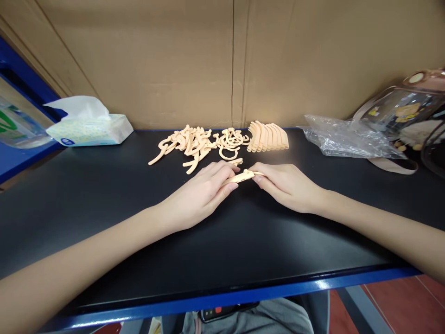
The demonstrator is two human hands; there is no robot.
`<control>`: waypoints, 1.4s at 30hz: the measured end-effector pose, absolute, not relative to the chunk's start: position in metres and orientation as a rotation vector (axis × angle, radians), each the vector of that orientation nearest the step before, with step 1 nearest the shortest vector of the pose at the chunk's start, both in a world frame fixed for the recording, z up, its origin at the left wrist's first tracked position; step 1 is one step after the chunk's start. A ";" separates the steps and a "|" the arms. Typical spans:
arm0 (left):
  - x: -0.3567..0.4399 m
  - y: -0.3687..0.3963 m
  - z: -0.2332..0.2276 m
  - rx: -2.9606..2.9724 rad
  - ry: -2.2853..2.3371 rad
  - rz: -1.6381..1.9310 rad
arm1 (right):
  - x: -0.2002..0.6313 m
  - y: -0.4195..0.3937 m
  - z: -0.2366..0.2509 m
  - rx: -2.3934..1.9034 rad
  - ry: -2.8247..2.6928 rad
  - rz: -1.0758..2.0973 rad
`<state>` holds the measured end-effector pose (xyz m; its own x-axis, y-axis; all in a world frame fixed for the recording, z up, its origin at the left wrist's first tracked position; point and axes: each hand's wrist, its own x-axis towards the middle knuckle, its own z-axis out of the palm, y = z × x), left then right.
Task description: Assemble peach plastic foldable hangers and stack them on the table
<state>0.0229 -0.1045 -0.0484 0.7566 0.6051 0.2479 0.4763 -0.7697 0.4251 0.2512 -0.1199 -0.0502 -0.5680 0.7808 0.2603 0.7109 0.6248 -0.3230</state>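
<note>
Both forearms reach in; left hand (pixel 201 190) and right hand (pixel 288 185) pinch a peach strip (pixel 242 176) between them.

Peach plastic strip (pixel 242 176), thin and slightly curved, lies roughly level just above the black worktop (pixel 243 241), pinched at both ends between left hand (pixel 198 192) and right hand (pixel 288 185). Same colour as the loose hooked pieces (pixel 194 144) heaped just behind it, mid-worktop.
</note>
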 end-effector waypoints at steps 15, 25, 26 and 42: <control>0.024 -0.110 -0.045 2.607 0.823 0.541 | 0.250 -0.123 -0.053 -1.163 -2.411 0.258; 0.023 -0.107 -0.049 2.615 0.815 0.553 | 0.248 -0.119 -0.054 -1.140 -2.318 0.390; 0.023 -0.107 -0.049 2.617 0.819 0.551 | 0.248 -0.119 -0.053 -1.169 -2.303 0.419; 0.023 -0.105 -0.053 2.710 0.827 0.521 | 0.246 -0.122 -0.054 -1.290 -2.368 0.413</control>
